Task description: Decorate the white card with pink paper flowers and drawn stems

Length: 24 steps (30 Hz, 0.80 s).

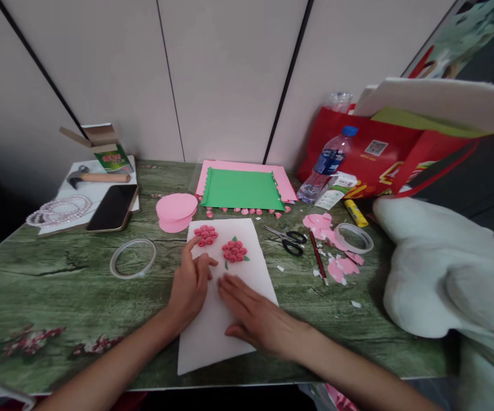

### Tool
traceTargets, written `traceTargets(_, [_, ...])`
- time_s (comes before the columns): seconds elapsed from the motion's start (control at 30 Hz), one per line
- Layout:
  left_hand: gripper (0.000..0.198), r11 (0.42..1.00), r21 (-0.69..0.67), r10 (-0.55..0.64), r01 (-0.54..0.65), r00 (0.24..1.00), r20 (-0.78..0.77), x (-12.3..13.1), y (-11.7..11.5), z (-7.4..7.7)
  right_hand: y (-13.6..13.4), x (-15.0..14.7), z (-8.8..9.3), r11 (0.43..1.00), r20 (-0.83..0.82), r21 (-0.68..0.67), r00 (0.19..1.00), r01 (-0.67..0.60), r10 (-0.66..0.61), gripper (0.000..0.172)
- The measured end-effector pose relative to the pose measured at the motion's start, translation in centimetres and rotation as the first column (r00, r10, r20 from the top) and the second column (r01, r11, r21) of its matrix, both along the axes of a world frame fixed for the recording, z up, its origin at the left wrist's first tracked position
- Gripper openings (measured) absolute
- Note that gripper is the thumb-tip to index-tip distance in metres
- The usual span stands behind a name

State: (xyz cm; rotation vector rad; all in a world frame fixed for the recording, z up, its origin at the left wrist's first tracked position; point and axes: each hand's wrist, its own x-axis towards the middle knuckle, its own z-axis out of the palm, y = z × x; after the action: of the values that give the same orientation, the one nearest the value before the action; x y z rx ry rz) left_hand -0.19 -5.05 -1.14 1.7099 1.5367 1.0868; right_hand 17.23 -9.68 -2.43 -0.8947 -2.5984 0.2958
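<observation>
A green, wood-grained surface [75, 297] with printed pink blossoms runs back to pale wall panels [229, 80] split by dark seams. Near its front edge lies a white sheet [212, 348] bearing a left flower cluster [206, 235] and a right flower cluster [235, 251], both pink. The left hand [189, 282] has its fingers loosely parted, index at the left flower cluster; the right hand [247, 308] lies flat on the sheet, fingers close together. A red bag [370, 148] stands by the wall at right, a white plush object [439, 268] nearer; a hammer [101, 177] and phone [113, 207] lie left.
</observation>
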Motion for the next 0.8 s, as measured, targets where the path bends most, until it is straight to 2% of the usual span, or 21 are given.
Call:
traceTargets(0.07, [0.043,1.0,-0.005,-0.021,0.021,0.999,-0.027,-0.1,-0.1,0.0,-0.1,0.2,0.2,0.998,-0.054,-0.024,0.997,-0.051,0.05,0.049])
traceTargets(0.1, [0.043,0.999,-0.004,-0.052,0.052,0.997,-0.056,-0.2,-0.1,-0.1,-0.2,0.5,0.2,1.0,-0.091,-0.022,0.996,-0.023,0.021,0.045])
traceTargets(0.23, [0.043,0.97,0.033,-0.226,0.24,0.945,-0.235,-0.4,0.0,-0.2,-0.1,1.9,-0.8,0.962,-0.212,0.039,0.943,0.271,-0.257,0.039])
traceTargets(0.3, [0.043,0.952,0.055,-0.272,0.302,0.913,-0.304,-0.3,0.0,-0.3,0.0,2.3,-1.5,0.943,-0.21,0.059,0.927,0.328,-0.309,0.038])
traceTargets(0.4, [0.042,0.943,0.101,-0.267,0.317,0.901,-0.342,-0.2,0.0,-0.4,0.1,2.6,-2.1,0.949,-0.184,0.082,0.94,0.306,-0.287,0.037])
traceTargets(0.5, [0.039,0.957,0.14,-0.195,0.254,0.921,-0.336,-0.3,-0.1,-0.6,0.5,2.7,-2.0,0.962,-0.168,0.106,0.958,0.251,-0.232,0.036])
traceTargets(0.6, [0.037,0.971,0.153,-0.129,0.185,0.94,-0.316,-0.5,-0.2,-0.7,0.8,2.8,-1.2,0.99,-0.121,0.081,0.987,0.118,-0.107,0.036])
traceTargets(0.7, [0.037,0.966,0.14,-0.16,0.216,0.93,-0.331,-0.5,-0.2,-0.7,0.9,2.4,-0.4,1.0,-0.178,0.0,0.984,-0.017,0.017,0.038])
traceTargets(0.8, [0.041,0.943,0.121,-0.244,0.309,0.893,-0.379,-0.4,-0.1,-0.7,1.0,1.5,0.0,0.999,-0.325,-0.013,0.945,0.039,-0.041,0.035])
